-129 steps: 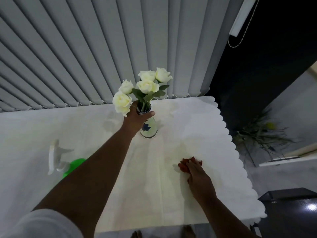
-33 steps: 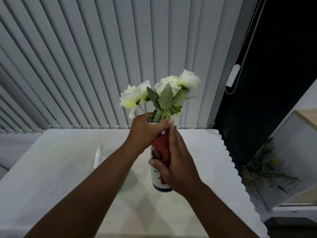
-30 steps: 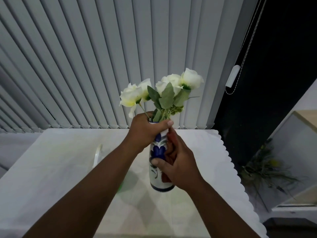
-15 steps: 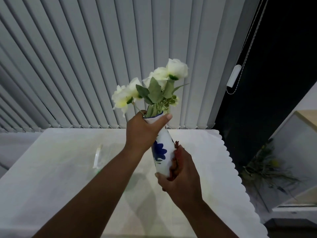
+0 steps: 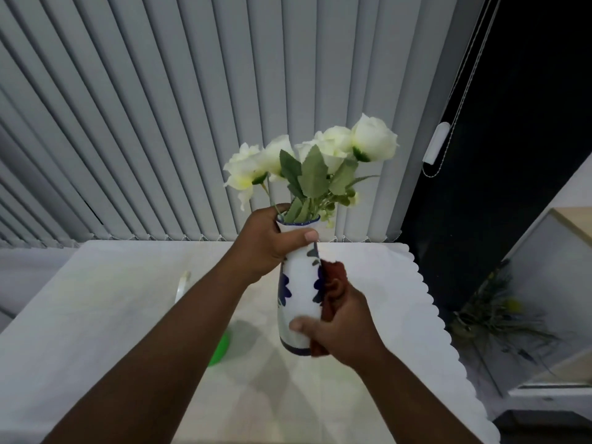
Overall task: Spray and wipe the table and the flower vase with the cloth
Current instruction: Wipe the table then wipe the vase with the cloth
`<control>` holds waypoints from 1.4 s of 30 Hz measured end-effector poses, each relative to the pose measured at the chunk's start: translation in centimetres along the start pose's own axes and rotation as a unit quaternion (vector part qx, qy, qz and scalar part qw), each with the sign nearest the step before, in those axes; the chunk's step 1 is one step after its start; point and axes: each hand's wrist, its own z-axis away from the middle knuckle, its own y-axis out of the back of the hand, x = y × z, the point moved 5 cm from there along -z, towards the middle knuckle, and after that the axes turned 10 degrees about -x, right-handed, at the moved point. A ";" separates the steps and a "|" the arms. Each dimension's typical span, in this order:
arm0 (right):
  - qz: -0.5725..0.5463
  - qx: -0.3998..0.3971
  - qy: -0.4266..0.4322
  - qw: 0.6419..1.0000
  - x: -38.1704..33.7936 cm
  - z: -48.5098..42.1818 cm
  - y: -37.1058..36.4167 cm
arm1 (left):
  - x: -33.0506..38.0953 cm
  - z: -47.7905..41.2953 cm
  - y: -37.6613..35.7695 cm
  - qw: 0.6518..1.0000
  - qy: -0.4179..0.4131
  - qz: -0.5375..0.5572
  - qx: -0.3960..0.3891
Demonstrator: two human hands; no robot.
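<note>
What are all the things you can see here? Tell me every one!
vase: one, white with blue flowers, held up above the table
roses: several, white with green leaves, in the vase
cloth: one, red, pressed on the vase's right side
spray bottle: one, green, on the table, mostly hidden behind the left arm
table: one, white, scalloped right edge
blinds: grey, behind the table
hands: left hand gripping the vase neck; right hand holding the cloth

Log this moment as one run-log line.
phase: wiping vase | left hand: grips vase neck, lifted off table | right hand: presses red cloth on vase side
</note>
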 end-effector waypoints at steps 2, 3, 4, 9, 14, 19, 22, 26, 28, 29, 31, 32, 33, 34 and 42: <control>-0.027 -0.005 -0.035 0.999 1.3 1.2 -0.9 | 0.2 0.0 0.7 0.999 -0.014 0.034 0.010; -0.029 0.007 -0.034 0.999 1.8 1.6 -1.2 | 0.3 0.1 0.8 0.999 -0.020 0.041 0.011; -0.027 0.021 -0.028 0.999 2.0 1.8 -1.4 | 0.2 0.2 0.8 0.999 -0.021 0.044 0.011; 0.034 0.112 -0.037 0.992 2.3 2.2 -1.6 | -0.7 0.4 0.3 0.994 0.036 -0.048 0.091; 0.292 0.154 -0.026 0.944 1.8 2.3 -1.7 | -1.6 0.6 -0.1 0.961 0.096 -0.133 0.223; 0.485 0.146 0.132 0.852 -1.1 1.0 -2.9 | -1.5 0.0 0.6 0.985 0.051 -0.043 0.157; 0.443 0.108 0.183 0.871 -2.9 -0.6 -2.2 | -0.6 -0.2 0.5 0.995 0.010 -0.043 0.091; 0.218 0.048 0.093 0.970 -4.2 -2.3 -0.1 | 0.4 -0.1 -0.2 0.999 -0.043 -0.029 0.006; 0.143 0.045 0.045 0.988 -3.7 -2.6 0.9 | 0.9 -0.4 -0.2 0.998 -0.052 -0.038 -0.011; 0.113 0.038 0.020 0.993 -3.1 -2.7 1.1 | 1.0 -0.5 -0.1 0.998 -0.052 -0.043 -0.015; 0.054 -0.001 -0.026 0.998 -1.5 -2.4 1.1 | 1.1 -1.0 0.1 0.998 -0.050 -0.043 -0.012; 0.035 -0.018 -0.042 0.998 -0.5 -2.1 1.0 | 1.1 -1.2 0.3 0.998 -0.047 -0.040 -0.005; 0.036 -0.031 -0.056 0.997 0.3 -1.7 0.8 | 1.0 -1.4 0.6 0.998 -0.046 -0.037 0.003; 0.035 -0.037 -0.068 0.996 0.9 -1.3 0.5 | 1.0 -1.6 0.8 0.998 -0.046 -0.032 0.007; 0.020 0.052 -0.087 0.995 3.0 -0.2 0.4 | -1.5 -1.8 -0.1 0.996 0.005 -0.062 0.059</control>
